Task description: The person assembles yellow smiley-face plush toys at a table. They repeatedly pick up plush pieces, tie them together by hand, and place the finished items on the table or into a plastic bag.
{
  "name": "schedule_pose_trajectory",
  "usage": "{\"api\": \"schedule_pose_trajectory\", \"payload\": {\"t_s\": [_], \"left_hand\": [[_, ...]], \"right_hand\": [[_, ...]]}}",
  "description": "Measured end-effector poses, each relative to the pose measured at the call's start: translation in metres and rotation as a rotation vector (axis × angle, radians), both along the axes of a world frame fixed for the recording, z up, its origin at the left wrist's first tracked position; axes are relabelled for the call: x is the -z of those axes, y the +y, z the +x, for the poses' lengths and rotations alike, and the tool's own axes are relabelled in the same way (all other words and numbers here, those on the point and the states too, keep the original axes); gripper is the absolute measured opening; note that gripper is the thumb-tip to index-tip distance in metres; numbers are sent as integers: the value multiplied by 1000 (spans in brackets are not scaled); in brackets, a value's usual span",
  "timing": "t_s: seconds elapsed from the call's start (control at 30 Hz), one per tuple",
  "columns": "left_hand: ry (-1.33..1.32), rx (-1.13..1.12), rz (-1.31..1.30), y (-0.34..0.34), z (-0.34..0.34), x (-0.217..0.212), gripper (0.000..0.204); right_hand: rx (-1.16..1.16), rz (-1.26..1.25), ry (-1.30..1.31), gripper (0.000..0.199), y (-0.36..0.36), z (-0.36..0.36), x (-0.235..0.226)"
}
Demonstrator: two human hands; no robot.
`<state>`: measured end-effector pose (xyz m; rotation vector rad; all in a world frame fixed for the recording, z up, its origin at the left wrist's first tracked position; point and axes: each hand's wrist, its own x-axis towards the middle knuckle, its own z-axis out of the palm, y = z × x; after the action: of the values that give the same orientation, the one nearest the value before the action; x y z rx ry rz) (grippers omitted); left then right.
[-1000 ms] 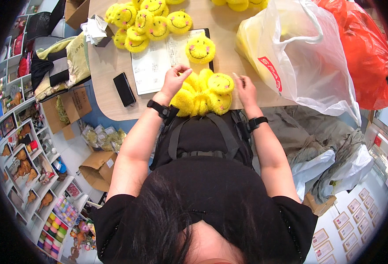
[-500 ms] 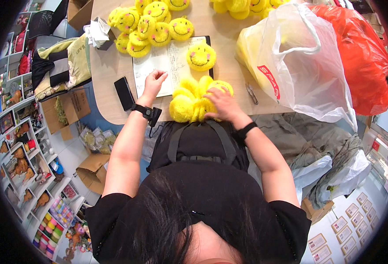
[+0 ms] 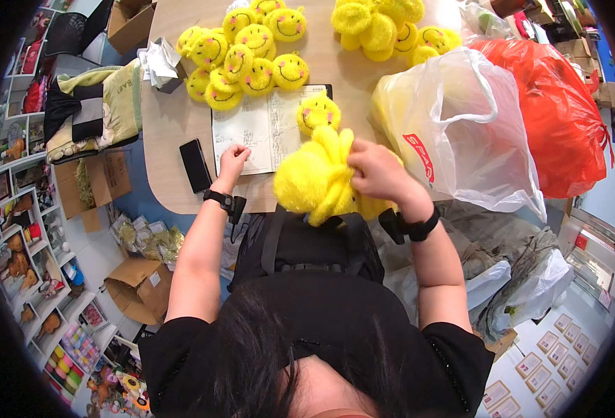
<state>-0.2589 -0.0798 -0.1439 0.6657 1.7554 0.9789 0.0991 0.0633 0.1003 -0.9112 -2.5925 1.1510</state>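
My right hand [image 3: 375,171] grips a bunch of yellow plush smiley toys [image 3: 314,181] at the near edge of the wooden table [image 3: 168,125]. My left hand [image 3: 233,159] rests as a loose fist on an open notebook [image 3: 258,129] with handwritten pages, holding nothing that I can see. One single smiley plush [image 3: 318,113] lies on the notebook's right page. A black backpack [image 3: 307,244] sits in my lap under the bunch.
A heap of smiley plush toys [image 3: 248,49] lies at the back left, another yellow heap [image 3: 384,28] at the back right. A black phone [image 3: 195,165] lies left of the notebook. A clear plastic bag [image 3: 454,125] and a red bag [image 3: 558,111] stand at right. Cardboard boxes [image 3: 140,285] and shelves are lower left.
My left hand let go of the plush bunch and moved left onto the notebook. My right hand shifted over the bunch and now holds it alone, turned so the faces are hidden.
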Motion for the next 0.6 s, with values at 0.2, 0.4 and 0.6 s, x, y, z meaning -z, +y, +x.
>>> {"api": "schedule_pose_trajectory", "payload": {"t_s": [0.2,0.4,0.6], "left_hand": [[68,59,-112,-31,0,19,17],[93,200,-104,-61,16,11,15],[147,250,-129,-70,27,-10,14]], "right_hand": [[508,-231,338,16,82,-57,-9],[1043,314,369,32,216,-78,14],[980,755,241,55,199,-98,21]]}}
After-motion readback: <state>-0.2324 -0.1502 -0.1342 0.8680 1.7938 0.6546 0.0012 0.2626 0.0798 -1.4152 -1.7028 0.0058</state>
